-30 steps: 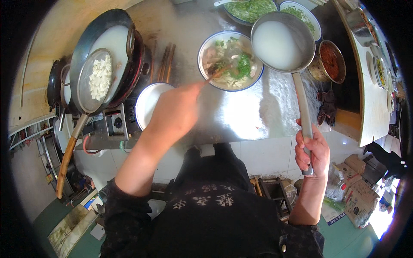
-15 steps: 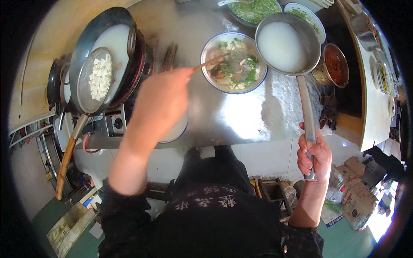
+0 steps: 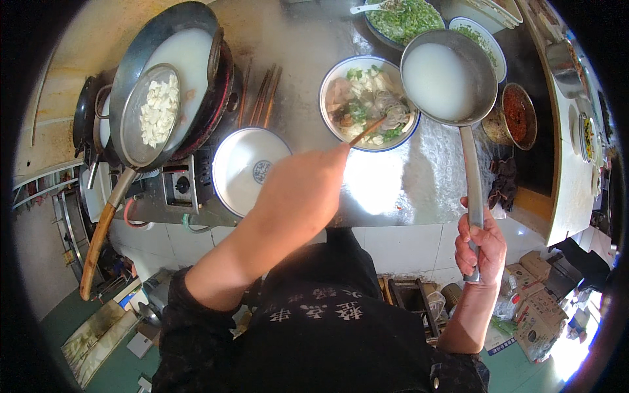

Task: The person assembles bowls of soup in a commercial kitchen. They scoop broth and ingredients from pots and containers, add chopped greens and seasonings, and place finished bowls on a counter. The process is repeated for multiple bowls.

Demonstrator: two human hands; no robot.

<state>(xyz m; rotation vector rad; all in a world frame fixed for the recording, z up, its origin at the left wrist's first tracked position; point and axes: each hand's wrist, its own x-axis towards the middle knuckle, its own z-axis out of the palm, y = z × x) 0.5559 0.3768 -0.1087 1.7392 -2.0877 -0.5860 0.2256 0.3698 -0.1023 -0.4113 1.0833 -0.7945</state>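
With our left hand (image 3: 304,187) closed around wooden chopsticks (image 3: 367,131), we reach into the blue-rimmed bowl (image 3: 337,73) of greens and pale food, midway along the table (image 3: 303,118). Our right hand (image 3: 483,245) grips the handle of the saucepan (image 3: 486,86) of milky liquid, which overlaps that bowl's right rim in view. Near the table's front edge sits a patterned white bowl (image 3: 232,170); toward its left edge, a strainer (image 3: 133,135) rests on the wok (image 3: 139,47).

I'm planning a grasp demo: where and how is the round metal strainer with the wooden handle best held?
Probably by its wooden handle, from the person's near left side: this long, slim grip juts clear of the black wok, while the strainer's basket carries loose white pieces, so keep it level.
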